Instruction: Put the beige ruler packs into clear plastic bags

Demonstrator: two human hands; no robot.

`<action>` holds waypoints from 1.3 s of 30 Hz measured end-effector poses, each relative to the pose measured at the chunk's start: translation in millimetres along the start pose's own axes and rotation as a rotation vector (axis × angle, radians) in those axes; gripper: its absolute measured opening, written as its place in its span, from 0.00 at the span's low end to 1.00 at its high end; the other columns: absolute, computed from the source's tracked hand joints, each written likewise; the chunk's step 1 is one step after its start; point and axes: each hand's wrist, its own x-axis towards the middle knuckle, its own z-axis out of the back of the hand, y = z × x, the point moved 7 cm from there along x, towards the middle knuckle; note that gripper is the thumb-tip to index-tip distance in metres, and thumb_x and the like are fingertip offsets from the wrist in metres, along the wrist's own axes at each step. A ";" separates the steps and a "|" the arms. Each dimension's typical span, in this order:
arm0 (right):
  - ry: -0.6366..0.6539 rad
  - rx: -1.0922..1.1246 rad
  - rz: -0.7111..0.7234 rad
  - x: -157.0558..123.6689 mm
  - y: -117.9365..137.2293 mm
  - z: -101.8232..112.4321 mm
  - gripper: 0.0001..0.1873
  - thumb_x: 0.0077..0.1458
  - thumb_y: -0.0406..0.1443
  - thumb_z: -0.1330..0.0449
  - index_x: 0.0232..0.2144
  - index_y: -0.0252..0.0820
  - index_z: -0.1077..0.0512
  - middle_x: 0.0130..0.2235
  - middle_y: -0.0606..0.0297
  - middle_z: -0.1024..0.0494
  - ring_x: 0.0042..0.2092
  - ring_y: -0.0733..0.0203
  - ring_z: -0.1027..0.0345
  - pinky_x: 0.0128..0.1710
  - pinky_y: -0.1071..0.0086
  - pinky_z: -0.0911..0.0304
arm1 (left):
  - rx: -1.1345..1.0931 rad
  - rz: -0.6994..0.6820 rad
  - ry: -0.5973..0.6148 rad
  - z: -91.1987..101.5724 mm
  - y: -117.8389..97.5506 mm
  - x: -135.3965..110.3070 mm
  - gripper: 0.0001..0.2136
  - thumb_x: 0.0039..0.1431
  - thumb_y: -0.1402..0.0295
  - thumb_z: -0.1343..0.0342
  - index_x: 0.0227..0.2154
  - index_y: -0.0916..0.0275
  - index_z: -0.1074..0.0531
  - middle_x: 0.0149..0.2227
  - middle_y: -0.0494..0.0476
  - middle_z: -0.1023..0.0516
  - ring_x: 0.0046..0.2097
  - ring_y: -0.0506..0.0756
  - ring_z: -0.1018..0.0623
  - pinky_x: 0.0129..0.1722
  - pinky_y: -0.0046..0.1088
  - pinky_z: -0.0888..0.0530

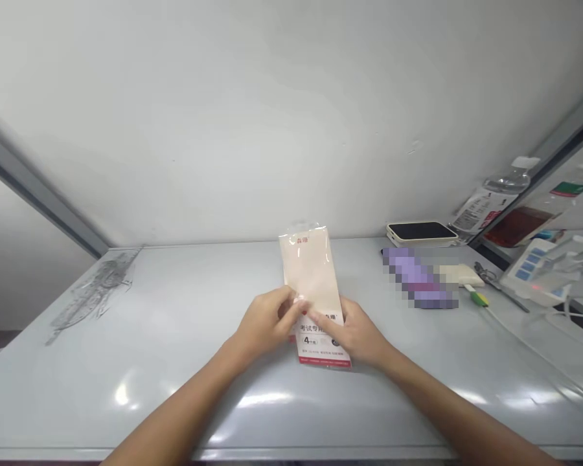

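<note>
A flat clear-plastic packet with a pale pink card inside stands tilted above the table in both hands. Red print shows near its top. Dark Chinese print, a "4" and a red strip are at its lower end. My left hand pinches its left side, thumb and fingers meeting near the middle. My right hand grips the right edge with the thumb across the front. A bit of red shows beside the left fingers, perhaps a second layer behind; its extent is hidden.
Clear flat pieces with dark markings, like rulers, lie at the table's left. At the right are a phone, a blurred purple item, a white charger with a cable, a power strip and a tilted bottle. A wall rises behind.
</note>
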 end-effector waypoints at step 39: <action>0.105 -0.133 0.269 -12.9 21.9 -9.0 0.11 0.56 0.38 0.46 0.40 0.43 0.29 0.36 0.62 0.25 0.39 0.56 0.31 0.44 0.61 0.36 | -0.365 -0.073 0.038 5.3 -20.2 -9.7 0.13 0.56 0.61 0.49 0.22 0.63 0.35 0.23 0.50 0.37 0.27 0.48 0.36 0.27 0.25 0.36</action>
